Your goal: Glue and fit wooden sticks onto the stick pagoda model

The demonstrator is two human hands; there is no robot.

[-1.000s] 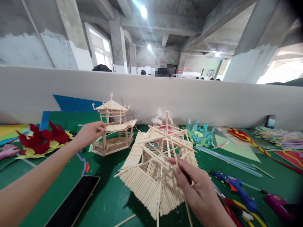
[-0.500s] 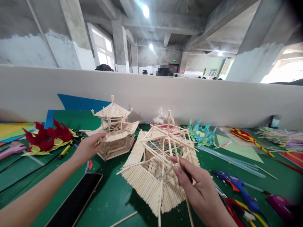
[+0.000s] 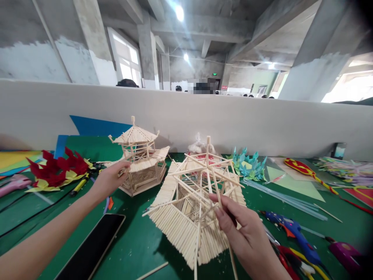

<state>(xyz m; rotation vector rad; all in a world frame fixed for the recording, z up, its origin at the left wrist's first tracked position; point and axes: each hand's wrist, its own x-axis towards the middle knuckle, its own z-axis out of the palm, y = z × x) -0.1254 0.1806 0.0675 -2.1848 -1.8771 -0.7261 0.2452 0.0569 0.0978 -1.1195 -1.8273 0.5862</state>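
Observation:
A small pavilion model (image 3: 142, 166) built of thin wooden sticks stands at left of centre, slightly tilted. My left hand (image 3: 110, 179) is closed on the left edge of its lower roof, the fingertips partly hidden. In front and to the right sits a larger stick pavilion (image 3: 175, 229), its lower roof covered with sticks and its top an open frame around an upright post. My right hand (image 3: 243, 221) pinches a thin wooden stick (image 3: 216, 182) that slopes down from this top frame. Its other fingers are curled beneath, mostly out of sight.
A black phone (image 3: 93, 245) lies at front left. Red paper flowers (image 3: 60, 167) are on the left, blue-green ones (image 3: 249, 165) at back right. A blue glue gun (image 3: 294, 231), clear glue sticks (image 3: 285, 198) and a purple tool (image 3: 345, 251) lie right. A white partition (image 3: 262, 124) stands behind.
The small pavilion has shifted a little left and tipped slightly, with my left hand on it. My right hand and the larger pavilion look almost unmoved.

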